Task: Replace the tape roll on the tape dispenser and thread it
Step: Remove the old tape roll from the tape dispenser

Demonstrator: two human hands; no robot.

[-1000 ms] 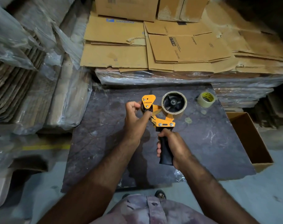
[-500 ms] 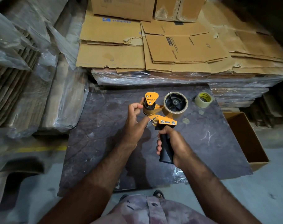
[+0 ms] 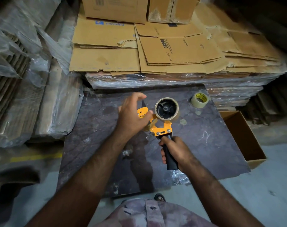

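My right hand (image 3: 177, 149) grips the black handle (image 3: 171, 163) of the orange tape dispenser (image 3: 162, 129), holding it above the dark slab. A brownish tape roll (image 3: 173, 118) sits on the dispenser's black hub. A strip of tape runs from the roll down toward the front, under my left hand (image 3: 132, 115). That hand covers the dispenser's front and the orange flap (image 3: 142, 112), thumb against the frame, fingers spread and raised. A second, thin tape roll (image 3: 198, 104) with a yellow-printed core lies on the slab at the far right.
The dark marble slab (image 3: 205, 145) serves as the work surface. An open cardboard box (image 3: 244, 138) stands at its right edge. Flattened cartons (image 3: 172, 51) on wrapped stacks rise behind it, and plastic-wrapped bundles (image 3: 57, 104) stand to the left.
My left hand has gone from a pinch at the dispenser's front to spread, raised fingers over the flap. The dispenser has tilted slightly; the right hand's grip is unchanged.
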